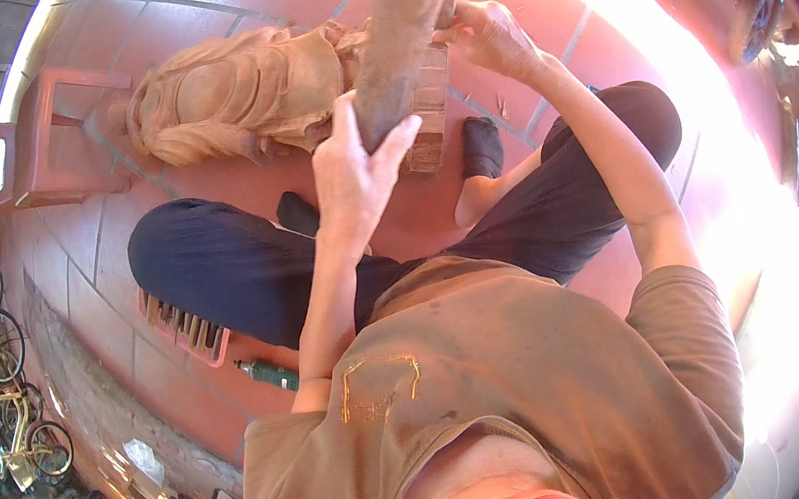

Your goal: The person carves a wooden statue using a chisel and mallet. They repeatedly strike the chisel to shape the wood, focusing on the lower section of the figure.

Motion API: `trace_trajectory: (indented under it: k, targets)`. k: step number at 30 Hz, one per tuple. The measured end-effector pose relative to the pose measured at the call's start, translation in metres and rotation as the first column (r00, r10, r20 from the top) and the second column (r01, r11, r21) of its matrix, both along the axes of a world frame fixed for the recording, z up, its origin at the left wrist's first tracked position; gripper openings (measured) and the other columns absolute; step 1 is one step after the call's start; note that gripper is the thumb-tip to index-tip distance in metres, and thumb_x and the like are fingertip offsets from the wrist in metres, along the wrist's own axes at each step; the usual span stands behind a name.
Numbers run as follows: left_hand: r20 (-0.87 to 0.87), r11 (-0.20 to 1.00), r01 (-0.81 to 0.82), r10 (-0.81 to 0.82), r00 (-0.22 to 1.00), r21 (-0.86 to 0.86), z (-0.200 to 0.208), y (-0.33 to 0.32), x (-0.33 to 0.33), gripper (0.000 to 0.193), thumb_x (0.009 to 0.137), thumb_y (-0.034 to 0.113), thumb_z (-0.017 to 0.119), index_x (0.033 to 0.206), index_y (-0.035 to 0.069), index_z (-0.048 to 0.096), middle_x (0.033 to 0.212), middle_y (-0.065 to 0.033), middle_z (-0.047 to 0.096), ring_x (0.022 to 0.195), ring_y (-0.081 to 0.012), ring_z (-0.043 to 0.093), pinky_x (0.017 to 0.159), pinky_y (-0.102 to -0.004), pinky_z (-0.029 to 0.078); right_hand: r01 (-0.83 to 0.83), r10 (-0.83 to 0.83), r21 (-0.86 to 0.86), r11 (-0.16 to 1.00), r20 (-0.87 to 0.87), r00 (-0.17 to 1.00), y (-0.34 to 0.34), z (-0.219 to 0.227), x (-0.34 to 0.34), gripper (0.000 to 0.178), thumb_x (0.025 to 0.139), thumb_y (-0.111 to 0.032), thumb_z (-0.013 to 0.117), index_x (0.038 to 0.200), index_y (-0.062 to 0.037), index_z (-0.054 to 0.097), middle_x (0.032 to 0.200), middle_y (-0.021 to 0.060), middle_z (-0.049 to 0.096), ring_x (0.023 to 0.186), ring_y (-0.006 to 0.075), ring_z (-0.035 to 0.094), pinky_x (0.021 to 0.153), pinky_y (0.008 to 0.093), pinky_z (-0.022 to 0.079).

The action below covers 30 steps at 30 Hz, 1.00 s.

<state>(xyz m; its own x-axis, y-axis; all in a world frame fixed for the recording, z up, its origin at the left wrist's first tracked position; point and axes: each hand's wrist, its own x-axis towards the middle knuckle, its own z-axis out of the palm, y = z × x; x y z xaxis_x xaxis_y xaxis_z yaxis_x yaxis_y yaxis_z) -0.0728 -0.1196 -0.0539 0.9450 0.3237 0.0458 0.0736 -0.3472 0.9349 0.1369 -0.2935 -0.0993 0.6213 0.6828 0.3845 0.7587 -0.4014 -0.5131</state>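
A thick, club-like wooden mallet point(408, 41) rises from my left hand point(357, 179), whose fingers and thumb wrap round its lower end. Beyond its upper part, my right hand point(496, 40) has its fingers bent and pinched together. Whatever they hold is hidden behind the mallet. A carved wooden statue point(242, 88) with a rounded belly and draped folds lies on its back across the floor in front of me. Its base point(432, 109) is at the right end, below my right hand, and the mallet covers part of the carving.
Red tiles point(68, 263) make up the floor. A reddish plastic chair point(53, 144) stands at the left. Beside my left knee are a pink tray of chisels point(190, 330) and a green power tool point(269, 373). Bicycles point(0, 342) stand farther left. My feet point(480, 148) flank the carving's near side.
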Motion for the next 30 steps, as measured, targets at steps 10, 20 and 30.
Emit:
trace_trajectory:
  k: [10,20,30]
  targets:
    - [-0.023,0.944,-0.145,0.145,0.989,-0.295,-0.010,0.023,-0.002,0.033,0.091,0.028,0.077,0.102,0.002,0.060,0.072,-0.0029,0.062,0.054,-0.0064,0.053,0.049,-0.0247,0.044,0.111,-0.063,0.153,0.982,-0.286,0.956,-0.016,0.003,0.019,0.021,0.091,-0.008,0.071,0.111,-0.0025,0.066,0.099,0.0068,0.073,0.097,0.0149,0.070,0.089,0.0337,0.055]
    - [-0.062,0.950,-0.129,0.116,0.991,-0.284,-0.015,0.020,-0.002,0.035,0.090,0.028,0.078,0.104,0.002,0.060,0.074,-0.0023,0.062,0.054,-0.0074,0.054,0.050,-0.0250,0.045,0.092,-0.018,0.125,0.988,-0.493,0.870,-0.008,0.000,0.014,0.027,0.094,-0.019,0.069,0.116,-0.0055,0.065,0.109,0.0101,0.071,0.103,0.0208,0.069,0.094,0.0373,0.054]
    - [-0.046,0.957,-0.087,0.077,0.996,-0.275,-0.007,0.014,-0.001,0.037,0.089,0.026,0.079,0.108,0.001,0.060,0.075,-0.0020,0.063,0.055,-0.0066,0.054,0.050,-0.0240,0.045,0.081,-0.031,0.093,0.992,-0.444,0.896,-0.011,-0.013,0.017,0.025,0.096,-0.016,0.066,0.119,-0.0047,0.064,0.108,0.0056,0.070,0.101,0.0165,0.068,0.086,0.0347,0.057]
